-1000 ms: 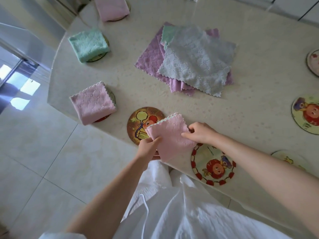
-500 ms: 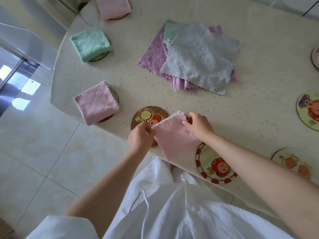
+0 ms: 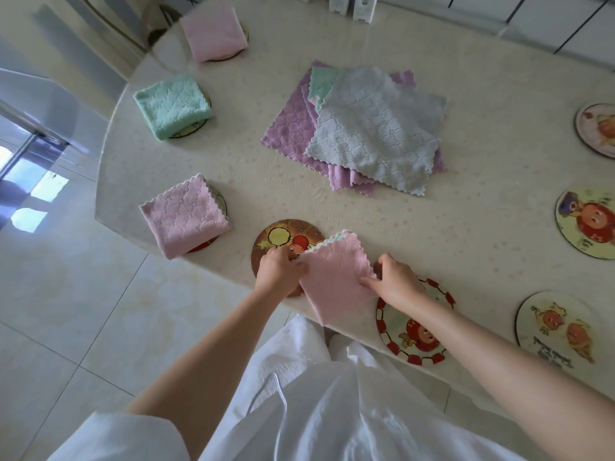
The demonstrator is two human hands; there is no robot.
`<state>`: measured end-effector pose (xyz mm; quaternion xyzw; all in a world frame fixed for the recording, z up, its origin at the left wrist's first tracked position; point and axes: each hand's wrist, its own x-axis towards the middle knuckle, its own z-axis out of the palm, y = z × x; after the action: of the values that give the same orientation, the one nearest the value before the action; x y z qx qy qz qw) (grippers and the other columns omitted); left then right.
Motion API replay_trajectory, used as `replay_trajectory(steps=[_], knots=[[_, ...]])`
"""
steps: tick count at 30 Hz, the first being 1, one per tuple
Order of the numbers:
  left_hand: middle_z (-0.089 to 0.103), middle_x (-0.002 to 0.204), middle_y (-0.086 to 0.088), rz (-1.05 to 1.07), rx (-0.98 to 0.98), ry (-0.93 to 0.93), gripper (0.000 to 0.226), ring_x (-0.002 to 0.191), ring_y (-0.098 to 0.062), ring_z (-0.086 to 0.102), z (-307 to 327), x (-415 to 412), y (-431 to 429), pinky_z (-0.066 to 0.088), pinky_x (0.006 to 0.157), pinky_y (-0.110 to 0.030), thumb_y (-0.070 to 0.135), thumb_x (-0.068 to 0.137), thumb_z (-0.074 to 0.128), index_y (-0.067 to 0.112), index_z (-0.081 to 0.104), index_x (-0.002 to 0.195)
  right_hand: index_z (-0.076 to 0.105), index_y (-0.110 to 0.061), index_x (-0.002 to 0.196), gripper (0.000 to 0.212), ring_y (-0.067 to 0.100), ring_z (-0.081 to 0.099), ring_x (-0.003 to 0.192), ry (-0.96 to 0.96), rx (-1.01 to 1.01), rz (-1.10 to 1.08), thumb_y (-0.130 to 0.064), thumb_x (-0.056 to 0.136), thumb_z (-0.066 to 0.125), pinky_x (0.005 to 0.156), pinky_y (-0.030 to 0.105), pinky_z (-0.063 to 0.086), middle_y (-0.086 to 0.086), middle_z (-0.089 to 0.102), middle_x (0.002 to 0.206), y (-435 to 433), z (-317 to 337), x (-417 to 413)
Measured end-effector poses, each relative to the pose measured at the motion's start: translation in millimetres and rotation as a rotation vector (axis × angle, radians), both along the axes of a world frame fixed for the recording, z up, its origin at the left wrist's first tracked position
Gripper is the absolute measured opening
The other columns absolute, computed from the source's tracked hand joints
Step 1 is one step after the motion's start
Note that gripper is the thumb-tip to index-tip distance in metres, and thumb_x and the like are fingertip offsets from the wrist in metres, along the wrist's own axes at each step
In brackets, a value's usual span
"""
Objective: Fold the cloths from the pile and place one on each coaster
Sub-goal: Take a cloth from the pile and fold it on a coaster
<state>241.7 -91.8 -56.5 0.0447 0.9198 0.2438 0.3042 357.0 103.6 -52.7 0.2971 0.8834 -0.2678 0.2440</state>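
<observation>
- Folded pink cloth (image 3: 336,277) now pinched at both side edges, low and centre in the frame, lying on the cream table (image 3: 466,227) between two picture coasters.
- Left hand (image 3: 278,272) closed on the cloth's left edge, fingers curled under the scalloped corner, resting over the brown cartoon coaster (image 3: 283,239).
- Right hand (image 3: 394,282) gripping the right edge, thumb laid on top of the fabric, heel over the red-bordered coaster (image 3: 411,331).
- Compared with a second ago: left hand moved from the cloth's near corner up to its left edge; cloth looks squarer and flatter, far corner overlapping the brown coaster's right rim.
- Meaning, by judgement: folding seems finished, placing under way; a short slide toward frame left would centre the cloth on the brown coaster.
- Near edge of the cloth hangs over the table lip, so some risk of slipping if let go now.
- Already covered: three coasters along the left of the frame, by a pink folded cloth (image 3: 184,216), a mint folded cloth (image 3: 173,106) and a pale pink folded cloth (image 3: 214,36).
- Pile (image 3: 366,131), upper centre, holds a grey cloth on top, with mint and purple ones beneath.
- Bare coasters at right: three visible, plus the red-bordered one; plenty left to do.
</observation>
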Motion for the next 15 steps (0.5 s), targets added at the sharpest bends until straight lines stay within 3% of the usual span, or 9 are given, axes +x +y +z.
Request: replay_trajectory(steps=[4,6,8,11,13,15], knots=[[0.061,0.096,-0.003,0.038,0.217,-0.147,0.016,0.079,-0.017,0.054,13.5,-4.9,4.5,0.043,0.06,-0.025,0.023,0.084,0.064,0.016,0.06,0.098,0.048,-0.014,0.104,0.04,0.012,0.056,0.069,-0.039,-0.086,-0.12,-0.046,0.084,0.061,0.053,0.026,0.045,0.0,0.059,0.086,1.6,-2.6,-0.7],[0.059,0.089,-0.007,0.117,0.414,-0.248,0.012,0.076,-0.018,0.056,20.5,-6.3,1.9,0.053,0.066,-0.035,0.018,0.082,0.066,0.016,0.057,0.088,0.046,-0.014,0.11,0.044,0.013,0.056,0.076,-0.033,-0.176,-0.166,-0.045,0.083,0.063,0.055,0.024,0.044,0.002,0.059,0.097,2.6,-2.8,-0.5],[0.058,0.086,-0.01,0.225,0.629,-0.394,0.018,0.079,-0.021,0.061,28.5,-7.8,-3.5,0.057,0.078,-0.047,0.01,0.081,0.069,0.013,0.052,0.084,0.036,-0.014,0.125,0.059,0.016,0.056,0.087,-0.012,-0.279,-0.149,-0.042,0.082,0.066,0.06,0.023,0.044,0.004,0.054,0.108,1.3,-0.6,-2.0],[0.06,0.089,-0.012,0.28,0.828,-0.569,0.022,0.083,-0.023,0.062,40.1,-14.7,-14.1,0.054,0.08,-0.046,0.002,0.082,0.069,0.012,0.053,0.093,0.028,-0.022,0.136,0.084,0.021,0.054,0.096,0.016,-0.317,-0.086,-0.05,0.071,0.073,0.068,0.025,0.047,0.006,0.045,0.118,-3.4,4.4,-10.3],[0.061,0.091,-0.014,0.301,0.905,-0.635,0.023,0.082,-0.025,0.061,44.9,-21.4,-22.8,0.054,0.074,-0.041,-0.001,0.082,0.067,0.011,0.055,0.098,0.038,-0.019,0.133,0.076,0.018,0.053,0.096,0.0,-0.363,-0.058,-0.048,0.072,0.073,0.066,0.022,0.044,0.004,0.047,0.116,-5.7,8.9,-20.5],[0.062,0.091,-0.013,0.384,0.95,-0.643,0.021,0.079,-0.025,0.059,44.4,-28.8,-32.9,0.054,0.069,-0.037,-0.002,0.081,0.066,0.011,0.059,0.097,0.053,-0.016,0.121,0.054,0.02,0.055,0.101,0.033,-0.489,-0.06,-0.041,0.077,0.072,0.075,0.026,0.044,0.003,0.055,0.113,-6.9,10.6,-31.3]])
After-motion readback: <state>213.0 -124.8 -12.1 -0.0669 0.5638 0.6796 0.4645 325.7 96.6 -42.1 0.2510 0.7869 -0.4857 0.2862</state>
